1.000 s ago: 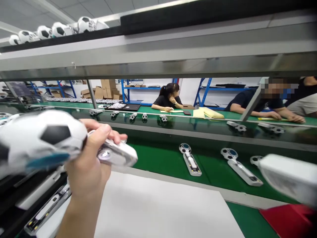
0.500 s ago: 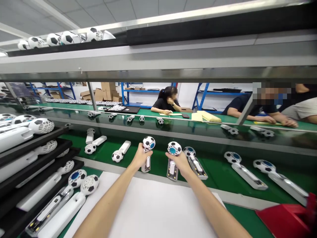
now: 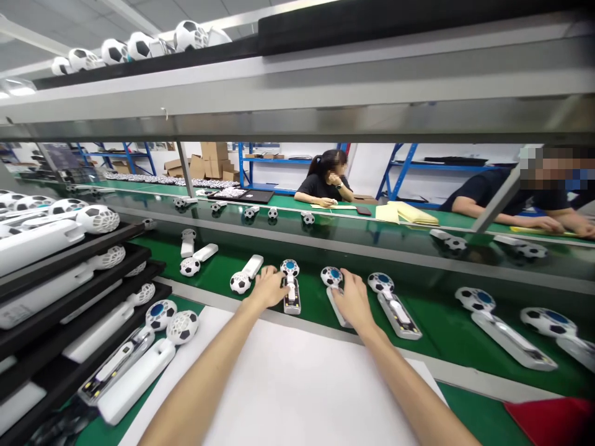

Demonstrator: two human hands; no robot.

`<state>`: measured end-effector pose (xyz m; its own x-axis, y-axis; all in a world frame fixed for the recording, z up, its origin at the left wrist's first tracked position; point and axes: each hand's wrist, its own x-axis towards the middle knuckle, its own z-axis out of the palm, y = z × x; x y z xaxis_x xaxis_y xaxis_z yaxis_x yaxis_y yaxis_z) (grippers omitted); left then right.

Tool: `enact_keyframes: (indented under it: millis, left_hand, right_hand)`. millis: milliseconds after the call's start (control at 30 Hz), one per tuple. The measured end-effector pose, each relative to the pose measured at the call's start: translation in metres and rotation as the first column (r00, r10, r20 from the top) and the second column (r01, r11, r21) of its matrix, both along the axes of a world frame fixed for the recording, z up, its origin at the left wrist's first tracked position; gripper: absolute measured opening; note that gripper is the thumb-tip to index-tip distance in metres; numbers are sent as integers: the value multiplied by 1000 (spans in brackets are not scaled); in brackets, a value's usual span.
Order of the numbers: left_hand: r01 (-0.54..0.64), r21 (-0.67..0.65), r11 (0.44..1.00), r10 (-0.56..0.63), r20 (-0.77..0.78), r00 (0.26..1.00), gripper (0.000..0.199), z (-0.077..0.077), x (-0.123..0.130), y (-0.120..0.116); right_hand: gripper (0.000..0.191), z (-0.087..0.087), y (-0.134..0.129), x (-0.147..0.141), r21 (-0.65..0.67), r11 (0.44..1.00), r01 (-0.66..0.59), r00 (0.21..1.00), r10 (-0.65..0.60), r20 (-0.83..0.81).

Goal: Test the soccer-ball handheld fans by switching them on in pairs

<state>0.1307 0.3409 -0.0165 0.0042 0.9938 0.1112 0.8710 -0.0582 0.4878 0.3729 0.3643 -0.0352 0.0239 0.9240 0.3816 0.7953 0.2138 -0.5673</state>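
Resting R hand (image 3: pixel 354 301) on ball fan (image 3: pixel 331 276)

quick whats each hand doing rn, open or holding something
left hand: open, fingers touching the side of a soccer-ball fan, no clear grip
right hand: open, resting on a second fan's white handle, no clear grip

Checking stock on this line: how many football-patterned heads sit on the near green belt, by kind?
Blue-centred black-and-white football heads: 5
Plain black-and-white football heads: 2
Total: 7
One upright white piece further left is too small to tell, so it is not counted.
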Motion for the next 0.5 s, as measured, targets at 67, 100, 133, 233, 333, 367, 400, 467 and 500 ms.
enact_keyframes:
  millis: [67, 100, 133, 233, 333, 367, 400, 467, 500]
  left_hand:
    - [-114, 7, 993, 114, -54, 992, 47, 13, -13, -3]
    - [-183, -6, 983, 182, -72, 981, 54, 19, -21, -4]
    - [-242, -34, 970, 239, -81, 968, 59, 24, -28, -5]
    - [-310, -115, 944, 306, -54, 951, 51, 42, -41, -11]
    - [-243, -69, 968, 247, 53, 968, 29, 70, -39, -28]
    - [-192, -53, 980, 196, 100, 975, 26, 80, -36, -37]
    - [-122, -48, 991, 128, 154, 980, 24, 91, -32, -45]
    - [54, -61, 997, -35, 277, 960, 26, 107, -22, -59]
    - [137, -64, 988, -107, 340, 934, 29, 112, -17, -61]
  right_hand:
    - [59, 9, 0, 4, 30, 999, 12, 1000, -12, 0]
    - [58, 14, 0, 4, 45, 999, 15, 1000, -15, -5]
    - [57, 18, -1, 4, 59, 998, 14, 1000, -14, -11]
    - [53, 30, -8, -3, 87, 995, -39, 999, 41, -14]
    - [54, 40, -25, -19, 81, 971, -224, 975, 222, 28]
    - [59, 44, -33, -25, 72, 948, -311, 950, 308, 49]
    - [67, 48, -40, -30, 61, 914, -401, 916, 397, 68]
    - [73, 57, -53, -38, 39, 837, -546, 836, 542, 82]
    - [66, 62, -58, -40, 18, 807, -591, 806, 588, 73]
